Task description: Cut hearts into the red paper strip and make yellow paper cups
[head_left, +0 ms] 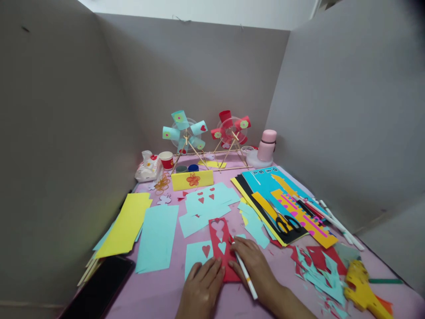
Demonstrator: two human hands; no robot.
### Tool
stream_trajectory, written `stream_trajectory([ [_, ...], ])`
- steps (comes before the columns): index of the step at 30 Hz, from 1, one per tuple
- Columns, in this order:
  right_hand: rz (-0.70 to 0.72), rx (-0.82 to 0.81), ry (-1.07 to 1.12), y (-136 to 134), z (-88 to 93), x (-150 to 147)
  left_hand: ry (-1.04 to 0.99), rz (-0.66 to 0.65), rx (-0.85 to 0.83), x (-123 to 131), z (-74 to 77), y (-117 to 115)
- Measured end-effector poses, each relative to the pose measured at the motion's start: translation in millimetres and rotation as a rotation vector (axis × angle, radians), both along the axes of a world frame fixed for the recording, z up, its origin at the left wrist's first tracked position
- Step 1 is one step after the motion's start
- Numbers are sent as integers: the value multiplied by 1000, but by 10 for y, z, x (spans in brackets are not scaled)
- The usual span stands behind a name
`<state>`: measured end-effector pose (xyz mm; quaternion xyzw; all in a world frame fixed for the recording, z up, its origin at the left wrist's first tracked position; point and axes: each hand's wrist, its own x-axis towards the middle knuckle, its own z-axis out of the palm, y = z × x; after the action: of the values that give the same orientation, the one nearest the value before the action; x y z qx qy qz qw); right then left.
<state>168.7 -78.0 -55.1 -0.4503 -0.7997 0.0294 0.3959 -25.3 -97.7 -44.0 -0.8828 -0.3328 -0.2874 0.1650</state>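
My left hand [201,283] lies flat with fingers stretched out, pressing the lower left edge of a red paper strip [222,248] that has heart-shaped holes cut in it. My right hand [254,266] grips a white pen [245,272], its tip touching the red strip near a heart hole. The strip lies on the pink table [159,292] beside a light blue sheet with a red heart [199,252].
Light blue and yellow paper sheets [156,235] lie at left, a black phone [96,288] at front left. Black scissors [287,223] rest on stacked coloured sheets at right, paper scraps and a yellow glue gun [363,288] at front right. Two paper windmills [186,133], cups and a pink bottle [267,144] stand at the back.
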Motion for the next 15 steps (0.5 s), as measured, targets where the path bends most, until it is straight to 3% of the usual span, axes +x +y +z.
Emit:
stream_trajectory([
  [15,-68,-45,125,-60,-39,52,4,-16,12,-24,2,25],
])
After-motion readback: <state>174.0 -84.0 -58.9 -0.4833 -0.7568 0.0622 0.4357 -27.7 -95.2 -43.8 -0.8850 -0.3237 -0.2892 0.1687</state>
